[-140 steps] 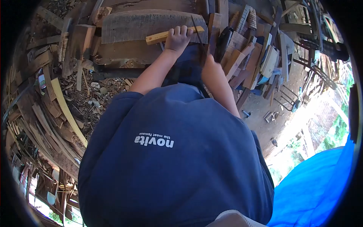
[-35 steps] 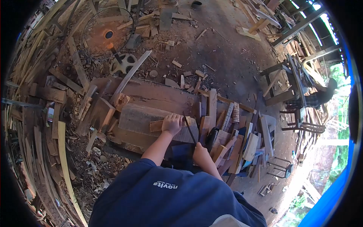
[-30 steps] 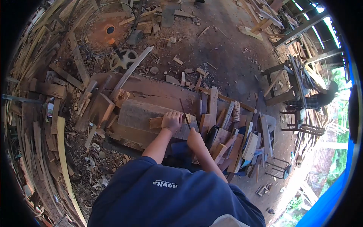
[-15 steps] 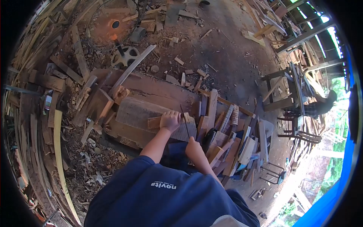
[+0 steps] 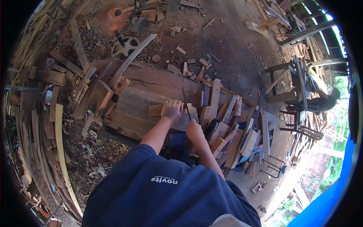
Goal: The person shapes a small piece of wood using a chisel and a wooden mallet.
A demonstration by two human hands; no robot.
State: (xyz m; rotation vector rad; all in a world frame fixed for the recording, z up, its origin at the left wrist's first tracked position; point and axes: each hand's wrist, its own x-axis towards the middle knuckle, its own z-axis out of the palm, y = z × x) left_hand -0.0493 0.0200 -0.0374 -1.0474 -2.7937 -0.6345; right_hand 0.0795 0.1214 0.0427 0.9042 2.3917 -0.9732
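Observation:
My left hand point(image 5: 172, 109) is closed over a small wooden block point(image 5: 155, 110) and presses it onto a thick grey-brown board point(image 5: 132, 102). The block's pale end shows just right of my fingers. My right hand point(image 5: 194, 131) is wrapped round the near end of a narrow handsaw point(image 5: 186, 99), its grip hidden in my fist. The thin dark blade points away from me and crosses the block close beside my left hand. Its teeth are too small to make out.
Several wood offcuts point(image 5: 227, 132) are heaped to the right of the board. A slanting plank point(image 5: 132, 56) and a spoked wheel point(image 5: 126, 47) stand beyond it. Long strips point(image 5: 60, 151) lie at the left. A person point(image 5: 321, 104) is at the far right near a chair point(image 5: 302, 128).
My right hand has pushed forward, away from my body, and the saw's blade has slid further across the block. My left hand stays on the block.

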